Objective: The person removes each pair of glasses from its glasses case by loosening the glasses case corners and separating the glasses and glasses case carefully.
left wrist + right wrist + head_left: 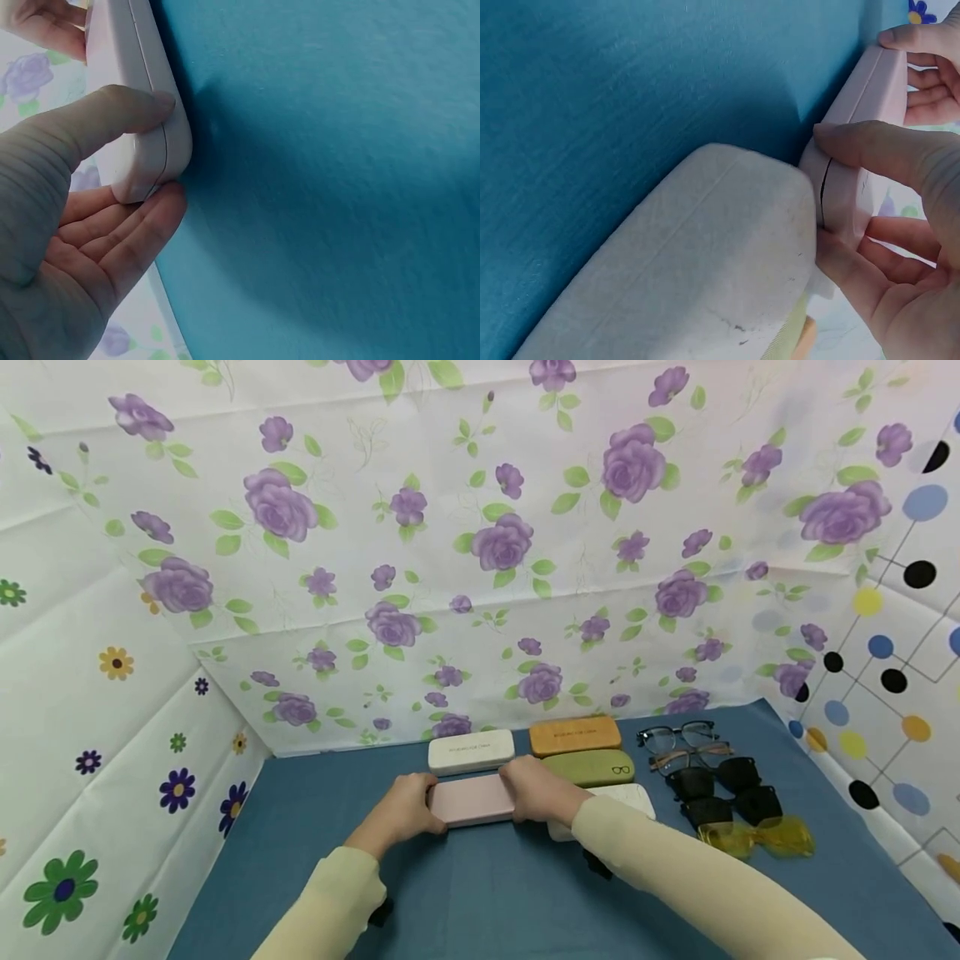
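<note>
A closed pink glasses case (472, 800) lies lengthwise in front of the person, held at both ends. The left hand (405, 808) grips its left end; in the left wrist view the thumb lies along the front side and the fingers wrap the end of the case (142, 90). At the other end the right hand (542, 789) pinches the case (847, 176) between thumb and fingers. Just behind it sits a white case (471, 752). Beside the right hand, a second white case (697, 255) is partly covered by that hand and sleeve in the head view.
An orange case (574, 737) and an olive green case (592, 768) stand to the right. Farther right, clear glasses (678, 737), dark lenses (712, 779) and yellow lenses (757, 838) lie in a column on the blue cloth (315, 810). Flowered sheets (465, 552) hang behind.
</note>
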The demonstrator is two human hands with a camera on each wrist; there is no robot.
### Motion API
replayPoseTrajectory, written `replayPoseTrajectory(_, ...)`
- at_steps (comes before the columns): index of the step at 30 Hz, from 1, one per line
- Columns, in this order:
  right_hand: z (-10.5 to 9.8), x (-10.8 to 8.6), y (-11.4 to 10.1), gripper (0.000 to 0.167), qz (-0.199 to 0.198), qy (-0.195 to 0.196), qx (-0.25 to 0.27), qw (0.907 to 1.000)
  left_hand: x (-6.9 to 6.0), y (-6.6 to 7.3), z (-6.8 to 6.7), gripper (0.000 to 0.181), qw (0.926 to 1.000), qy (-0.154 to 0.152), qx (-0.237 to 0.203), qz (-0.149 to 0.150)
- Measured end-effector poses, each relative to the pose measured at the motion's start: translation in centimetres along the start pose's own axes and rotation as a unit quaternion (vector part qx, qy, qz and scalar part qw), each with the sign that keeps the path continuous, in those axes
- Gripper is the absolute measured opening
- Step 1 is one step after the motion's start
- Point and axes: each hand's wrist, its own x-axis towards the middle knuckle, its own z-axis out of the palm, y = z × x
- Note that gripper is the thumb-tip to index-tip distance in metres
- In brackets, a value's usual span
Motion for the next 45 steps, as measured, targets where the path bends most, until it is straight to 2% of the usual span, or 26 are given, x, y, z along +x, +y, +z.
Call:
replayPoseTrajectory(4, -0.2, 0.7, 0.4, 0.031, 0.007, 0.016, -0.008, 0.9998, 1.0, 0.0, -0.1, 0.047, 1.0000, 0.004, -0.007, -0.005)
replayPoseTrajectory(8, -0.3, 1.0, 0.6, 0.032, 0.008, 0.012, -0.003, 0.9999, 1.5, -0.1, -0.3, 0.041, 0.9999, 0.000, -0.013, -0.005)
replayPoseTrajectory(20, -0.2, 1.4, 0.4, 0.029, -0.001, 0.010, 0.007, 0.9999, 1.6, -0.8, -0.4, 0.032, 0.9996, -0.009, -0.023, -0.010)
replayPoseTrajectory(29, -0.1, 1.5, 0.4, 0.030, 0.008, -0.004, 0.010, 0.9999, 1.6, -0.8, -0.3, 0.032, 0.9996, -0.010, -0.026, -0.010)
replayPoseTrajectory(45, 0.2, 1.9, 0.8, 0.033, 0.010, -0.006, 0.008, 0.9999, 1.9, -1.0, -0.1, 0.032, 0.9992, -0.012, -0.034, -0.016)
